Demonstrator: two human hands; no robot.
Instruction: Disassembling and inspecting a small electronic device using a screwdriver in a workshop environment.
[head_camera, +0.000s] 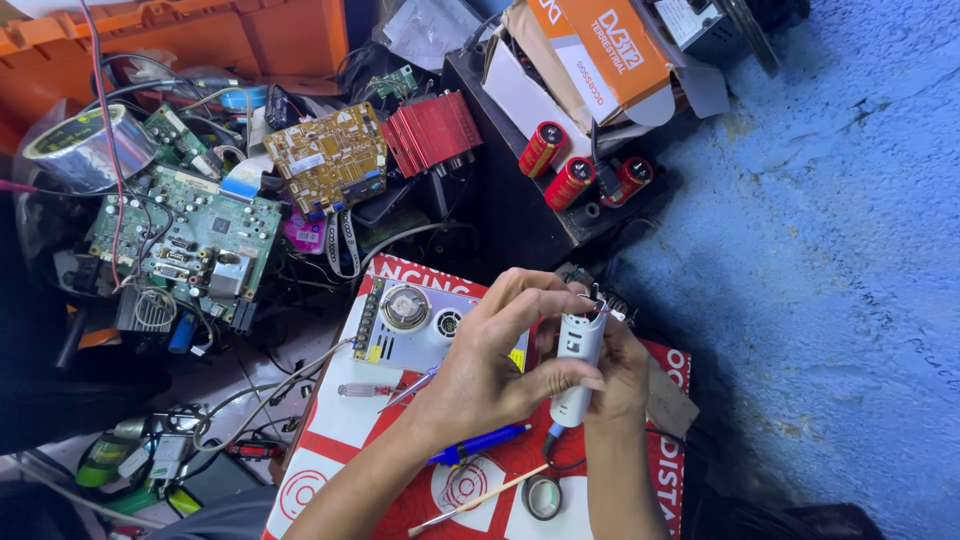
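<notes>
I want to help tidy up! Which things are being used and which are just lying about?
In use:
left hand
right hand
small white plastic cylinder with thin wires

Lying about:
green circuit board
three red cylindrical capacitors
blue-handled tool
black tape roll

rough blue wall at right — dark cabinet and orange crate amid clutter.

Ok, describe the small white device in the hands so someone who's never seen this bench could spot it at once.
Start at the red-and-white board in the lower middle, where both hands meet. Between the left hand and right hand stands a white tube, upright, with thin wires at its top. It is the only white cylinder here; the three cylinders higher up are red.
</notes>
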